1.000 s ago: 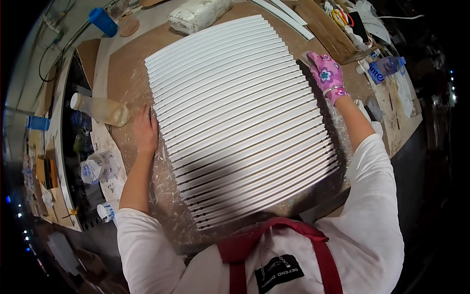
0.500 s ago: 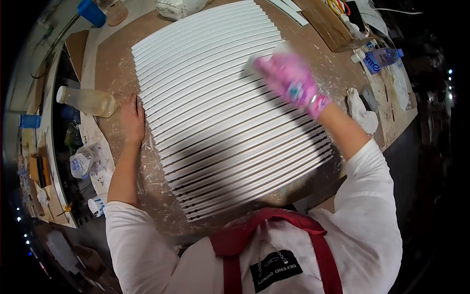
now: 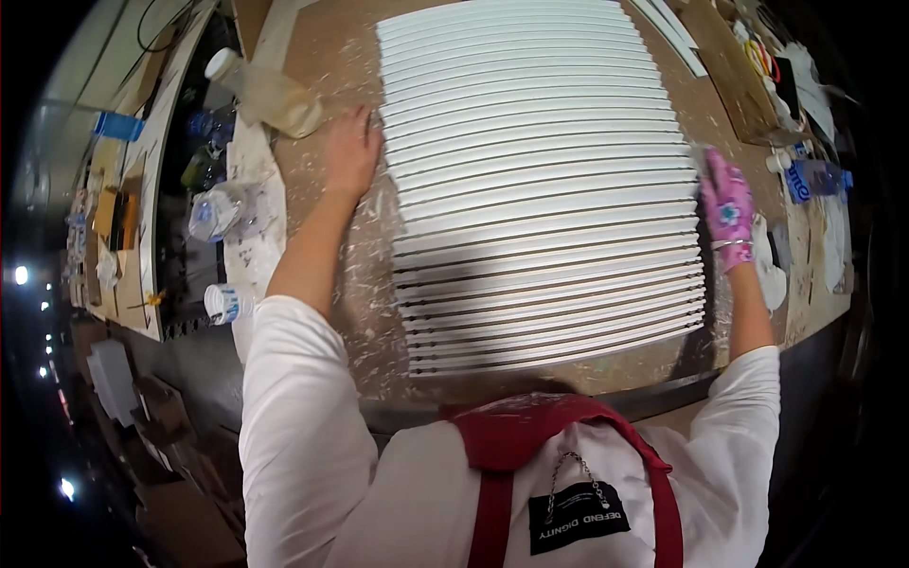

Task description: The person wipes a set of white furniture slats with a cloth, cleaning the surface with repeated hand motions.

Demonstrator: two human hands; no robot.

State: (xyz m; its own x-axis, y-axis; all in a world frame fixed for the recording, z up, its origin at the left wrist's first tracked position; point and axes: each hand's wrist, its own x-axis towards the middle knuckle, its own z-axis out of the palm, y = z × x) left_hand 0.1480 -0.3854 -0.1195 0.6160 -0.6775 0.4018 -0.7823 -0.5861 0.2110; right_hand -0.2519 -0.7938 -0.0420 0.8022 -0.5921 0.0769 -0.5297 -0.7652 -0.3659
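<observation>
Left hand (image 3: pixel 352 151), bare, laid flat with fingers spread, pressing on the left edge of a white slatted panel (image 3: pixel 544 180) and gripping nothing. Right hand (image 3: pixel 727 208), in a pink patterned glove, set against the panel's right edge, fingers pointing away from the body; whether anything is held beneath it cannot be told. Panel lying flat in the middle of the tabletop (image 3: pixel 327 57), between the two hands, made of many long narrow white slats side by side with thin dark gaps. Slats running left to right across the view; the row stacked from the near edge by the red apron (image 3: pixel 492 473) to the far edge, slightly fanned by the lens. Long axis of each slat crosswise to the body. Probably light but broad and awkward, stiff along the slats, likely to flex or rack across them; painted faces look smooth and perhaps slippery, thin slat edges easy to chip. Best taken by both short ends at once, where the hands now sit, not by a single slat. Tabletop brown, flecked with white chips and dust. Just beyond the left hand, a clear bottle (image 3: pixel 265 90) lying on its side. Further left, a crumpled plastic bottle (image 3: pixel 213 210) and a small white tub (image 3: pixel 222 303). Beyond the right hand, a white cloth (image 3: pixel 769 270), small containers and clutter.
</observation>
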